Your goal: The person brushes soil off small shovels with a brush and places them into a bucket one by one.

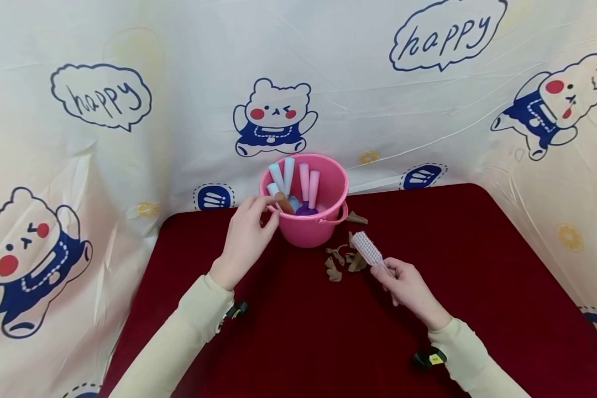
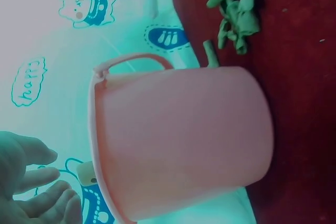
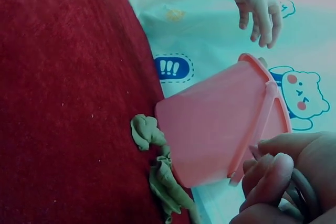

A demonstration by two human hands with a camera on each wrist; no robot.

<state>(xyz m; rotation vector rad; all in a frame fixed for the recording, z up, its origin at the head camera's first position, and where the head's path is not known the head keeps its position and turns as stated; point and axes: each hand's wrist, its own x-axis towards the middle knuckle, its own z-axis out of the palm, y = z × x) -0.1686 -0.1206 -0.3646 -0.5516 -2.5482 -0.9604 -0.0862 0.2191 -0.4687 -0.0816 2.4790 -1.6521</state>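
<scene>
A pink bucket (image 1: 300,232) stands upright at the back of the red table. Out of it stick light-blue handles (image 1: 289,174), pink handles (image 1: 314,185) and a brown handle (image 1: 284,203); their lower ends are hidden. Over the bucket's left rim hovers my left hand (image 1: 245,235), its fingers loosely extended beside the brown handle. The left wrist view shows these fingers apart from the handle's tan end (image 2: 86,173). My right hand (image 1: 405,283) grips a small white-bristled brush (image 1: 367,247) by its handle, bristles facing up, right of the bucket.
Crumpled brown leaf-like scraps (image 1: 334,271) lie on the red tablecloth (image 1: 318,337) in front of the bucket and to its right. Another scrap (image 1: 356,218) rests behind, near the bucket's handle. A printed white curtain (image 1: 189,138) hangs close behind the table.
</scene>
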